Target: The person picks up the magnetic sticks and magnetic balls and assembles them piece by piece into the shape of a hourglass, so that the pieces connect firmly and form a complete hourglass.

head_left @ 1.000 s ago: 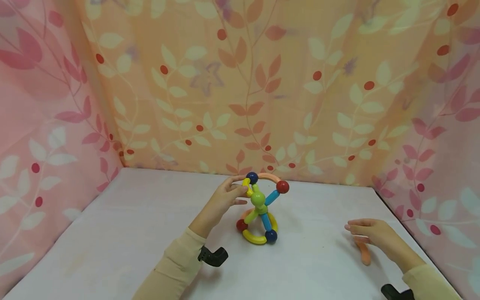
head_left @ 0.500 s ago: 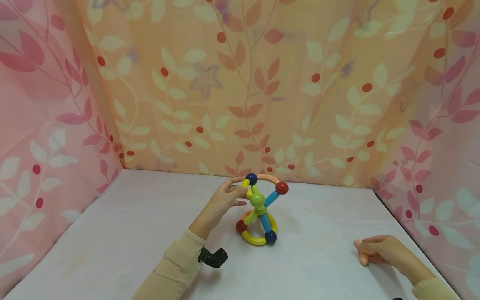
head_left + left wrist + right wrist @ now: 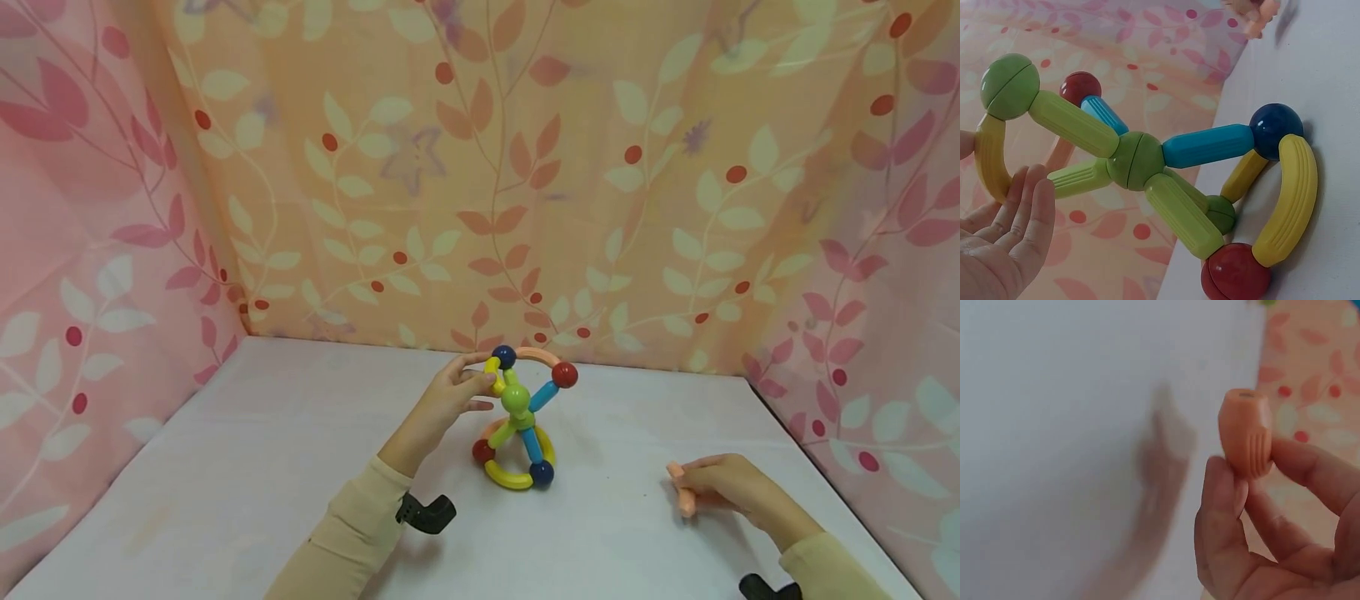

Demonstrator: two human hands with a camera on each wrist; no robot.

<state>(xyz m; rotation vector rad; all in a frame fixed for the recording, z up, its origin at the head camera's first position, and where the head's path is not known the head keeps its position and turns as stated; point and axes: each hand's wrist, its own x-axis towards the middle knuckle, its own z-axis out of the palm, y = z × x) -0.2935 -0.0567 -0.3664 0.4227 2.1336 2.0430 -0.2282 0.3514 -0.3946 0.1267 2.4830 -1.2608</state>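
A structure of magnetic sticks and balls stands on the table, with a green ball [image 3: 516,398] facing me near its middle. Rings of curved sticks and red, blue and green balls form its top and base. My left hand [image 3: 448,396] pinches a yellow curved magnetic stick [image 3: 990,156] on the upper ring between thumb and fingers. Off to the right, my right hand [image 3: 733,487] pinches an orange curved magnetic stick [image 3: 1245,431], held above the table with its shadow below. One flat end of that stick shows in the right wrist view.
The white-covered table [image 3: 300,467] runs back to a flowered cloth backdrop [image 3: 570,167], with pink flowered cloth on both sides. A black wrist mount [image 3: 427,514] sits below the left forearm, and another black mount [image 3: 768,587] by the right sleeve.
My right hand has come down to the orange curved stick, taken hold of it, lifted it and carried it left. The left hand and the structure stay put.
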